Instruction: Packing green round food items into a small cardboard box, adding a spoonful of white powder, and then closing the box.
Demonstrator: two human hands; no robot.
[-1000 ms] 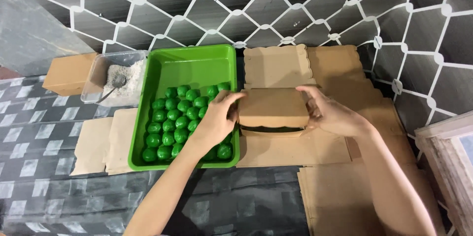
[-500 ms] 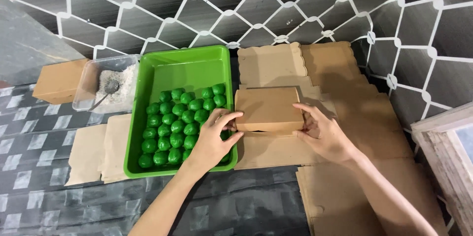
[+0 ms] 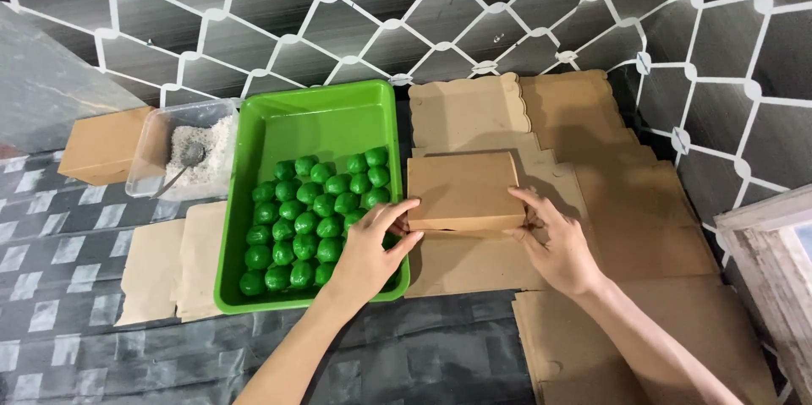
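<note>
The tabletop (image 3: 76,346), dark with a grey check, is carrying everything here. Flat brown card sheets (image 3: 668,236) are lying spread over its right half, some overlapping, a few with scalloped far edges. Left of them a green tray (image 3: 326,117) is sitting, its far half bare and its near half filling with rows of green balls (image 3: 309,223). More flat card (image 3: 169,265) is lying just left of the tray. At the far left a closed brown carton (image 3: 97,147) is resting beside a clear tub (image 3: 199,147) holding white flakes and a spoon.

A closed brown box (image 3: 463,189) is sitting on the card sheets, just right of the tray, near the middle of the scene. Both hands are gripping it, 1 at each near corner. The left hand (image 3: 372,249) is reaching over the tray's right rim, fingers pressing the box's left end. The right hand (image 3: 554,240) is clasping the right near corner, thumb on the front face.
</note>
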